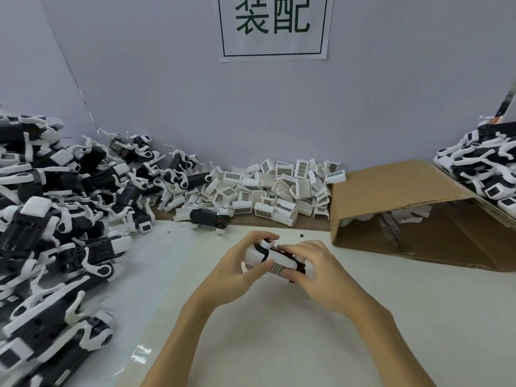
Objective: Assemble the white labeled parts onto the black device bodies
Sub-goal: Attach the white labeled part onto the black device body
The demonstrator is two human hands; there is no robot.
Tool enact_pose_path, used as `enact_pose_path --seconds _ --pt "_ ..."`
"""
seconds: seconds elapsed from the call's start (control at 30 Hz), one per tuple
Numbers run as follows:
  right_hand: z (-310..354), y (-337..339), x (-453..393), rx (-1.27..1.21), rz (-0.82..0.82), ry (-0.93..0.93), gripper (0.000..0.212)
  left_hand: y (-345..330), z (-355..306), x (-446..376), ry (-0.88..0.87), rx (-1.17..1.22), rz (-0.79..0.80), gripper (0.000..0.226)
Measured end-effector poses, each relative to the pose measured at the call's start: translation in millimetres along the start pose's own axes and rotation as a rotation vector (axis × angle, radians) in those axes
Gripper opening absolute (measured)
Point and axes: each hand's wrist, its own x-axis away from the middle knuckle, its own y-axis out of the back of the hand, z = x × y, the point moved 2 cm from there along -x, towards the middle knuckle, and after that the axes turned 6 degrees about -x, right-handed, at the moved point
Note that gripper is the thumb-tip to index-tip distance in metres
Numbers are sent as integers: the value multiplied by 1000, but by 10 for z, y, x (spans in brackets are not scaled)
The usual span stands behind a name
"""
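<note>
Two bare forearms reach in from the table's [279, 344] near edge, where the left hand [237, 270] and right hand [315, 270] together grip one black device body [298, 268] above the table's middle, fingers curled around it. A white labeled part [279, 265] sits on the body, under the right fingertips. Assembled units [55, 219] pile along the left edge. Loose white parts [276, 188] heap at the far edge beside a tipped cardboard box [413, 191]. A paper sign [275, 26] hangs on the wall behind.
</note>
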Motion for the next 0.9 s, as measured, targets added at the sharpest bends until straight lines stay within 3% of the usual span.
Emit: enact_pose_path --seconds 0.37,0.43,0.53,0.63,0.8,0.9 --pt "18 -7 -13 35 -129 31 25 -20 23 -28 -10 2 -102 40" --pt "60 -38 0 -2 -178 72 30 -8 17 -36 36 22 -170 36" --pt "99 -136 3 -5 -145 53 54 33 35 -48 127 130 -250 28" --pt "108 -201 -14 64 -108 34 54 52 44 -19 112 108 -204 34" --pt "47 -139 -6 -69 -58 -50 49 16 42 -30 74 65 -162 42" --pt "-11 -118 -10 26 -56 -34 39 -41 39 -31 -15 18 -148 45"
